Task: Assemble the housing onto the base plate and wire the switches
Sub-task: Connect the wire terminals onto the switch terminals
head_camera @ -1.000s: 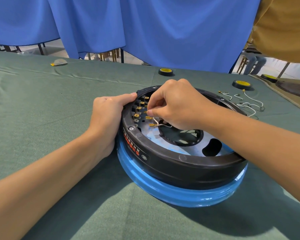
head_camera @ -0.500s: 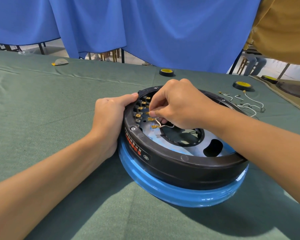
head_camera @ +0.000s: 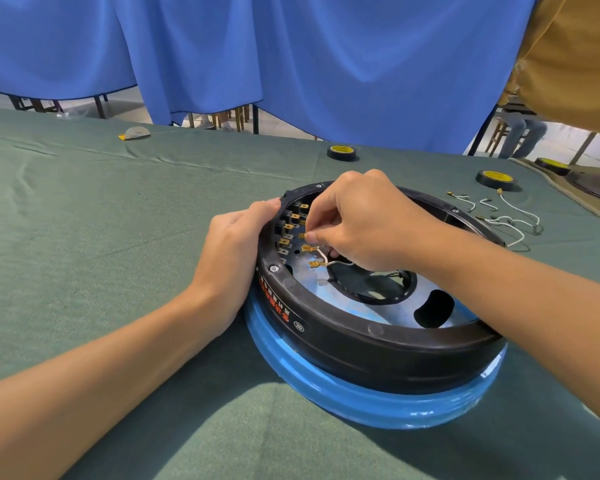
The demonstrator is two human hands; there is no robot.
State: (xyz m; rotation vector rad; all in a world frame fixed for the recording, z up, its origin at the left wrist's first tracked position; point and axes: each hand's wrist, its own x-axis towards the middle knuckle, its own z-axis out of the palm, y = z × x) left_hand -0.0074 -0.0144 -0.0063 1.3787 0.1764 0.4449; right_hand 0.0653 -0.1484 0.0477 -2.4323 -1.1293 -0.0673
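Head view. Housing (head_camera: 343, 337), a black ring, sits on the blue-filmed base plate (head_camera: 326, 388), on the green desk (head_camera: 84, 220) right of centre.

Left hand (head_camera: 236, 244) grips the housing's left rim, with digits hooked over the top edge to brace it.

Right hand (head_camera: 368, 220) reaches inside the ring. Its fingers (head_camera: 314, 236) pinch a brass connector (head_camera: 302, 235) just beside the row of switch terminals (head_camera: 291, 221) on the inner left wall. A white wire (head_camera: 331, 260) with two more brass ends shows just below the pinch.

Judgement: the housing looks seated, so the step in hand is wiring the switches. It is early on, as most tabs look bare. The next move calls for squaring the connector to one tab and pushing it straight on while the left hand resists the push.

Spare wires (head_camera: 506, 220) lie on the desk at far right, near a tape roll (head_camera: 496, 180).
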